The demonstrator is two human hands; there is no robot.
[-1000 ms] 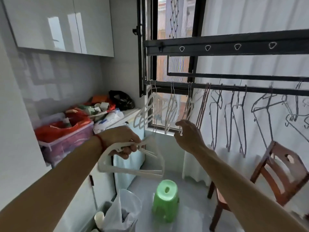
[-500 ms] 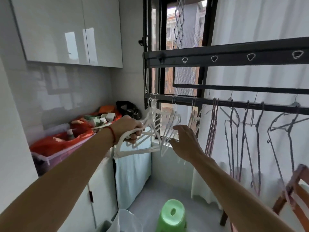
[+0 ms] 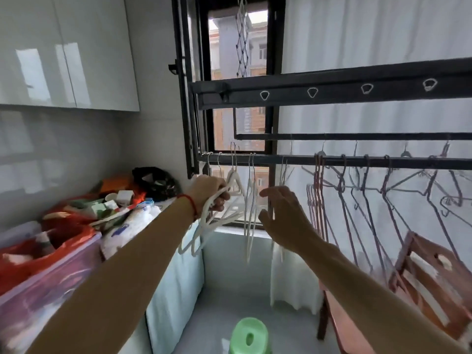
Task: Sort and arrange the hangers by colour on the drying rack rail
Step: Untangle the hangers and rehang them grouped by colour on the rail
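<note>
A black drying rack rail (image 3: 301,159) runs across the window. White hangers (image 3: 249,200) hang at its left end, pink wire hangers (image 3: 316,200) in the middle, dark wire hangers (image 3: 367,195) further right. My left hand (image 3: 210,191) grips a bunch of white plastic hangers (image 3: 201,233) just below the rail's left end, their hooks up at the rail. My right hand (image 3: 281,215) is held up with fingers spread, among the hanging white hangers and just left of the pink ones, holding nothing.
A wooden chair (image 3: 421,282) stands at the lower right under the dark hangers. A green stool (image 3: 249,337) sits on the floor below. At left, a counter holds a plastic bin (image 3: 51,272) with red bags and clutter. A higher black rail (image 3: 332,90) crosses above.
My left hand has lifted the white hangers from waist height up to the rail's left end. My right hand has let go of the hanging white hanger and opened, drifting slightly right.
</note>
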